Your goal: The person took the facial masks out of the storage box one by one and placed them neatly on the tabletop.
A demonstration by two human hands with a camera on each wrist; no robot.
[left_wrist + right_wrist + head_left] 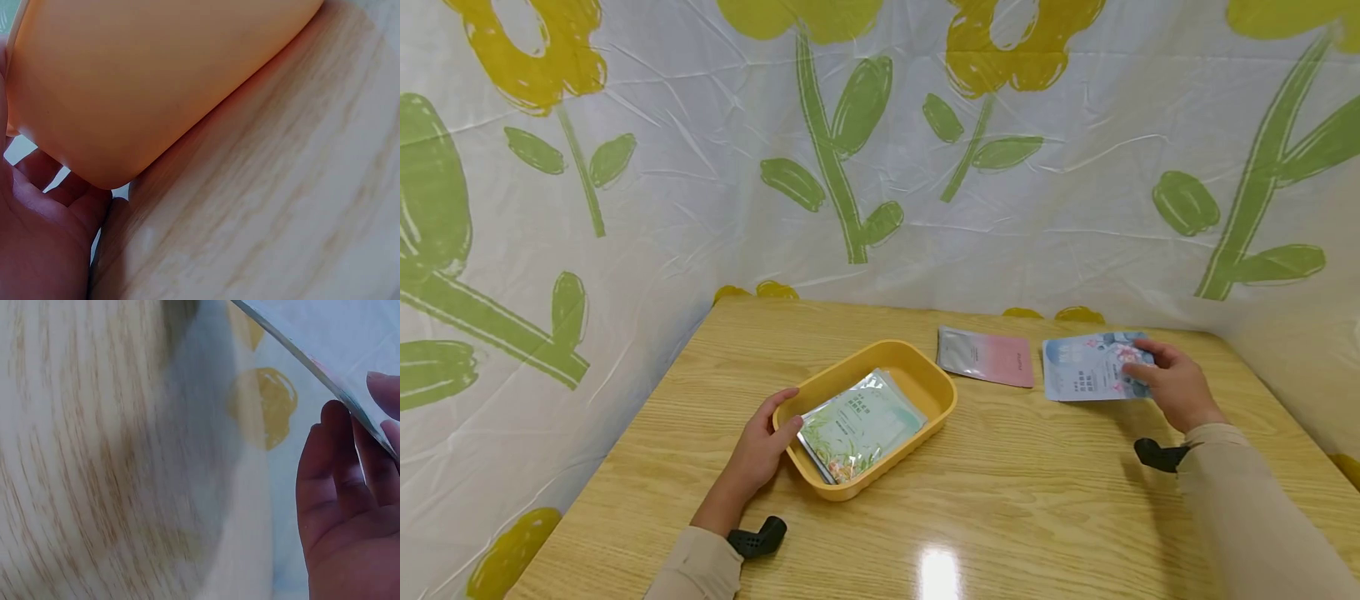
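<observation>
Yellow tray (919, 379), gripped at one end by the left hand (760, 450); blue packet (1078, 367), pinched by the right hand (1178, 386).

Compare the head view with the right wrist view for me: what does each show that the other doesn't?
Only the head view shows the left hand gripping the yellow tray, the green packet lying in it, and the pink packet on the table.

Only the right wrist view shows the palm side of the right hand, with fingers behind the blue packet, and that packet's thin edge.

Both show the right hand holding the blue packet, the table and the floral cloth.
</observation>
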